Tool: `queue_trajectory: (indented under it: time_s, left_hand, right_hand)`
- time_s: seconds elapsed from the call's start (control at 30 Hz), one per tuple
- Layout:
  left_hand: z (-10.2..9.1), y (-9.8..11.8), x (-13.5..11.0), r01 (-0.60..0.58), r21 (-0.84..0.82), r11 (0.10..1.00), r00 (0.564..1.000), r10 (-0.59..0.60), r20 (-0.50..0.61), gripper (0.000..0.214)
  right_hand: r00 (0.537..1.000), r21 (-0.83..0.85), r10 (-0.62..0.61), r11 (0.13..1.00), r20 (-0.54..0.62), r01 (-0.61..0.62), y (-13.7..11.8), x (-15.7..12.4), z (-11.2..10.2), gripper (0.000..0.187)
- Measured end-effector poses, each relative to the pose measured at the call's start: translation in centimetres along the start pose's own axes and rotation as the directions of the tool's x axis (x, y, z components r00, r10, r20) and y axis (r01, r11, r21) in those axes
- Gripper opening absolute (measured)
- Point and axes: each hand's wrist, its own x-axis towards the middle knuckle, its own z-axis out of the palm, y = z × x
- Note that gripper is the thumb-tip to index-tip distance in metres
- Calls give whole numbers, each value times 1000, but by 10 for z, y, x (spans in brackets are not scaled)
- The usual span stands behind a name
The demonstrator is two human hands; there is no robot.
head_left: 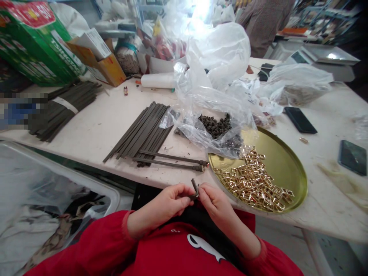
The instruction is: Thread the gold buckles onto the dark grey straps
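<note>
My left hand [168, 203] and my right hand [215, 202] meet just below the table's front edge, both pinched on the end of a thin dark strap [194, 188]. A small metal piece seems to sit at the strap's tip, too small to name. On the table just beyond lie two finished straps [169, 160] with fittings on their right ends, and a fanned pile of dark straps [143, 130]. A round gold tray [290, 161] to the right holds several small gold buckles [255, 182].
A clear plastic bag [214, 126] of small dark parts lies open behind the tray. More dark straps [66, 107] lie at left by a green box [34, 42]. Two phones [300, 119] [353, 156] rest at right. A white bin [57, 199] stands at lower left. Another person [264, 23] stands at the far side.
</note>
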Motion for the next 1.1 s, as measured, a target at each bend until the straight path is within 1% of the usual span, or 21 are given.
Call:
queue_trajectory:
  time_s: [0.1, 0.13, 0.17, 0.23, 0.27, 0.3, 0.33, 0.37, 0.4, 0.43, 0.47, 0.53, 0.57, 0.6, 0.63, 0.7, 0.77, 0.83, 0.9, 0.97, 1.1]
  left_hand:
    - [-2, 2, -5, 9, 13, 1000, 999, -8, -46, 30]
    - [-3, 3, -7, 3, 19, 1000, 998, -2, -61, 32]
    - [-4, 4, -9, -9, 24, 1000, 997, 11, -74, 34]
    - [-7, 7, -14, -36, 23, 999, 994, 39, -98, 36]
    - [-8, 8, -15, -48, 13, 999, 992, 49, -116, 37]
    - [-10, 9, -16, -54, 0, 999, 989, 53, -135, 38]
    - [-11, 10, -16, -57, -14, 998, 987, 54, -154, 38]
    - [-13, 11, -15, -57, -25, 998, 984, 52, -171, 39]
    - [-14, 12, -13, -56, -33, 998, 982, 49, -182, 39]
    - [-15, 13, -10, -55, -33, 998, 983, 48, -180, 39]
    - [-15, 14, -6, -57, -24, 998, 984, 52, -170, 38]
    - [-15, 18, 2, -67, 2, 998, 988, 67, -142, 33]
    - [-14, 20, 6, -73, 14, 997, 989, 74, -129, 30]
    - [-14, 23, 9, -80, 22, 997, 989, 82, -120, 27]
    - [-13, 26, 13, -85, 28, 996, 990, 87, -114, 24]
    - [-12, 31, 19, -80, 37, 996, 991, 84, -104, 23]
    - [-13, 35, 24, -66, 41, 997, 992, 70, -105, 23]
    - [-15, 36, 28, -48, 35, 998, 993, 51, -109, 25]
    - [-17, 35, 32, -44, 29, 999, 993, 47, -106, 29]
    - [-19, 33, 34, -53, 36, 998, 994, 56, -91, 33]
    - [-18, 33, 33, -85, 89, 992, 994, 91, -68, 36]
  right_hand:
    - [999, -60, 27, 998, -41, -30, -4, -2, -2, 26]
    - [999, -85, 28, 996, -36, -31, -7, -5, -3, 24]
    - [1000, -111, 19, 994, -4, -19, -11, -7, -3, 21]
    - [990, -135, -2, 991, 139, 21, -18, -12, -5, 14]
    - [977, -130, -7, 991, 212, 36, -21, -13, -8, 15]
    - [968, -122, -6, 992, 249, 37, -24, -12, -12, 20]
    - [969, -116, 0, 993, 247, 29, -25, -9, -18, 24]
    - [979, -122, 11, 992, 202, 14, -24, -3, -27, 25]
    - [992, -142, 16, 990, 122, 2, -21, 6, -37, 25]
    - [1000, -172, 11, 985, 21, -7, -17, 17, -49, 24]
    - [997, -208, 0, 978, -83, -18, -11, 31, -62, 24]
    - [960, -309, -51, 950, -274, -38, 6, 63, -87, 24]
    - [935, -370, -71, 927, -347, -67, 15, 80, -97, 24]
    - [923, -459, -70, 880, -378, -121, 24, 98, -105, 24]
    - [925, -541, -66, 825, -374, -160, 32, 114, -111, 24]
    - [938, -621, -50, 762, -343, -186, 46, 141, -114, 21]
    - [951, -652, -28, 734, -309, -191, 55, 161, -110, 15]
    - [955, -673, -1, 710, -297, -209, 59, 172, -104, 8]
    - [955, -679, 15, 700, -296, -221, 61, 176, -101, 5]
    - [956, -672, 16, 708, -294, -218, 61, 175, -101, 6]
    - [950, -615, -2, 763, -312, -200, 60, 159, -107, 8]
